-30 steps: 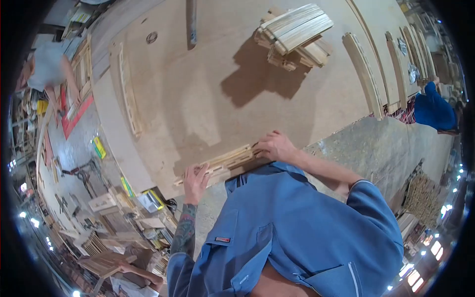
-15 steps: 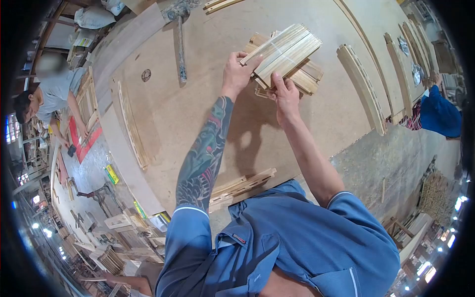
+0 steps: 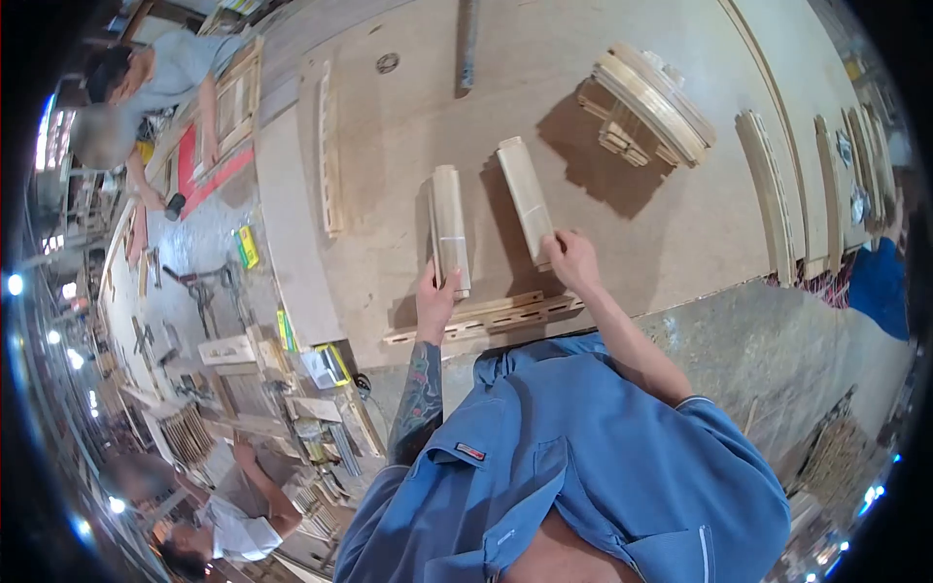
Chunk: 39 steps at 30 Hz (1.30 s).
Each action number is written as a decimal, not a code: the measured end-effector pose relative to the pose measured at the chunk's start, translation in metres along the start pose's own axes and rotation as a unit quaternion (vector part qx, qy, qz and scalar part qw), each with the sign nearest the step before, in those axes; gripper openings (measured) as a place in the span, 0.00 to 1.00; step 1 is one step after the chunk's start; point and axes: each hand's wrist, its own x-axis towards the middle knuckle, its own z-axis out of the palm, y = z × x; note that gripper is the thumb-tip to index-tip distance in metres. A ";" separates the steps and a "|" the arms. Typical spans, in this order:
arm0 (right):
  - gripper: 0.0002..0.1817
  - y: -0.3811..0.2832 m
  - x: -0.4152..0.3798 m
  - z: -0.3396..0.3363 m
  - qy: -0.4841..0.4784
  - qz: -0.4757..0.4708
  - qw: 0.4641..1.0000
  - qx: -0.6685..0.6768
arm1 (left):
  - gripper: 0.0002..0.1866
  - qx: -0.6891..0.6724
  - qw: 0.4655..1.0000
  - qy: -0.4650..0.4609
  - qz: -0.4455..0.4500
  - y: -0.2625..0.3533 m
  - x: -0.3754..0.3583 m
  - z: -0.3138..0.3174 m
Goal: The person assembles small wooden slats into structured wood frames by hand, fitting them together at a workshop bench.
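My left hand (image 3: 437,299) grips the near end of a short bundle of pale wooden slats (image 3: 450,219), which stands over the board-topped workbench (image 3: 398,146). My right hand (image 3: 571,260) is closed on the near end of a second bundle of slats (image 3: 525,194), tilted a little to the left. A gap separates the two bundles, and each throws a shadow on the bench. Further off to the right rests a crosswise stack of slats (image 3: 656,102), with neither hand at it. Slotted wooden strips (image 3: 496,316) lie along the near edge, just beyond my body.
A hammer's handle (image 3: 468,49) lies at the far side. Long slotted rails (image 3: 768,194) rest to the right, another slotted strip (image 3: 327,146) to the left. At the left, a co-worker (image 3: 180,78) bends over a frame; another person (image 3: 238,525) is at lower left.
The slats I held together over the stack are now two separate bundles, one in each hand, nearer my body. The crosswise stack stays behind. My view has shifted.
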 end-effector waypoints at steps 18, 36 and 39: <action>0.27 -0.048 0.039 0.027 0.169 0.045 0.985 -0.002 | 0.38 0.313 0.911 0.250 0.096 0.013 0.067 0.017; 0.29 -0.011 0.042 -0.007 0.197 0.107 0.970 0.095 | 0.28 0.299 0.870 0.375 0.119 0.012 0.068 -0.024; 0.26 -0.008 0.035 -0.026 0.192 0.107 0.974 -0.051 | 0.23 0.446 0.836 0.315 0.042 0.022 0.060 -0.040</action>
